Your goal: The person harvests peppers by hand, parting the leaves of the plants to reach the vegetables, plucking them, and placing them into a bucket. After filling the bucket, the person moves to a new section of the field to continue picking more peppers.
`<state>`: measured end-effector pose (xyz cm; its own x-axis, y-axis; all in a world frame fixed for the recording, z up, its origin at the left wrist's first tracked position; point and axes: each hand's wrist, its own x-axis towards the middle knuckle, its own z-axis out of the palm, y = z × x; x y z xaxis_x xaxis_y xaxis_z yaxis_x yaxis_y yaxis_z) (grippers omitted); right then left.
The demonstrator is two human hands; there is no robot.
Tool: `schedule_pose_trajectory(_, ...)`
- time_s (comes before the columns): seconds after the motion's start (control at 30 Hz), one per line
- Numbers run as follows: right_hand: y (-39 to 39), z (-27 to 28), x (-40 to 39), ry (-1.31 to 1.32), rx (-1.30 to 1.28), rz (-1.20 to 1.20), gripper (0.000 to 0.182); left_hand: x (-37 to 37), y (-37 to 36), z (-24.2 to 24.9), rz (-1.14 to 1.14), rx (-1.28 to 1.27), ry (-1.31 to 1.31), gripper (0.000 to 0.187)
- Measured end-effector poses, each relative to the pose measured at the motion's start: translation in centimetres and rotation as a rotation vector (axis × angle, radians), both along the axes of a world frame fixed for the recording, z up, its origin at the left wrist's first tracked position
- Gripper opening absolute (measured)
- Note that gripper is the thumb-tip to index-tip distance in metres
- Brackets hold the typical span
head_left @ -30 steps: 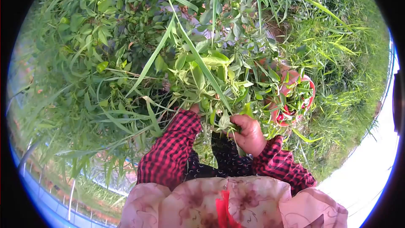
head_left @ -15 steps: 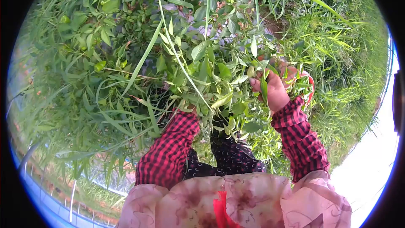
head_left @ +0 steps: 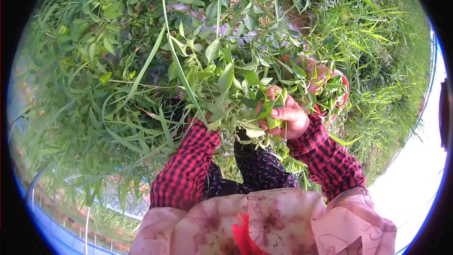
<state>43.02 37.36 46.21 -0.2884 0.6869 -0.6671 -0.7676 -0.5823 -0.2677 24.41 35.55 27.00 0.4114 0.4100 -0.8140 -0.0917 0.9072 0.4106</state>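
Note:
My right hand [head_left: 289,115] is closed around a light green pepper [head_left: 274,122], with green leaves beside it, over the near side of a leafy pepper plant [head_left: 226,78]. My left hand [head_left: 209,116] reaches into the same plant's stems and leaves. Foliage covers almost all of it, so its fingers do not show. Just beyond my right hand stands a red-rimmed bucket [head_left: 348,90], partly behind leaves, with green contents.
Other pepper plants [head_left: 94,42] with a few green peppers [head_left: 105,78] grow to the left. Tall grass [head_left: 377,66] fills the right side. Long grass blades [head_left: 181,73] cross in front of the plant. Pale sheeting [head_left: 222,30] shows on the ground between leaves.
My right hand has moved left and toward my body, away from the bucket, and a green pepper now shows in its grip. My left arm stays nearly in place.

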Motion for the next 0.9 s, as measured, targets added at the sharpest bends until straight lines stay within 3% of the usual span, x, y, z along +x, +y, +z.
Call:
schedule_pose_trajectory(0.1, -2.1, 2.9, 0.2, 0.212, 0.213, -0.13, 0.042, -0.2, 0.0, 0.0, -0.015, 0.005, 0.019, 0.032)
schedule_pose_trajectory(0.17, -3.3, 4.7, 3.1, -0.031, 0.016, -0.148, 0.06, -0.4, -0.1, -0.2, -0.027, 0.01, 0.035, 0.032)
schedule_pose_trajectory(0.23, -3.5, 3.6, 5.2, -0.36, -0.046, 0.02, 0.062, -0.5, 0.0, -0.1, -0.042, 0.014, 0.045, 0.032)
schedule_pose_trajectory(0.37, -1.8, 1.0, 3.5, -0.69, 0.118, 0.691, 0.078, -0.8, 0.2, -0.3, -0.073, 0.023, 0.069, 0.032)
schedule_pose_trajectory(0.43, -2.4, -2.3, 2.6, -1.055, 0.145, 0.969, 0.09, -0.6, 0.3, -0.2, -0.094, 0.029, 0.077, 0.032)
schedule_pose_trajectory(0.47, -2.5, -3.2, 2.4, -0.995, 0.032, 1.022, 0.084, -0.6, 0.2, -0.1, -0.103, 0.031, 0.08, 0.032)
schedule_pose_trajectory(0.5, -2.8, -3.9, 2.2, -0.998, 0.029, 1.013, 0.084, -0.7, 0.2, -0.1, -0.11, 0.036, 0.083, 0.032)
schedule_pose_trajectory(0.57, -3.6, -5.2, 1.8, -0.952, 0.034, 1.131, 0.06, -0.9, 0.2, 0.0, -0.122, 0.039, 0.098, 0.032)
schedule_pose_trajectory(0.6, -4.0, -5.6, 1.7, -0.959, 0.025, 1.125, 0.06, -1.1, 0.1, 0.0, -0.13, 0.044, 0.105, 0.032)
schedule_pose_trajectory(0.7, -7.2, -7.4, 1.3, -1.308, 0.337, 1.239, 0.035, -1.0, -0.1, 0.0, -0.159, 0.044, 0.118, 0.033)
schedule_pose_trajectory(0.77, -6.4, -6.6, 0.6, -1.343, 0.16, 1.259, 0.036, -1.3, -0.1, 0.0, -0.174, 0.046, 0.137, 0.033)
schedule_pose_trajectory(0.83, -5.7, -6.7, 1.5, -1.214, 0.15, 1.221, 0.036, -1.6, -0.3, 0.0, -0.191, 0.045, 0.151, 0.033)
schedule_pose_trajectory(0.9, -6.4, -8.7, 2.1, -1.19, 0.173, 1.463, 0.035, -1.5, -0.4, 0.0, -0.214, 0.047, 0.158, 0.033)
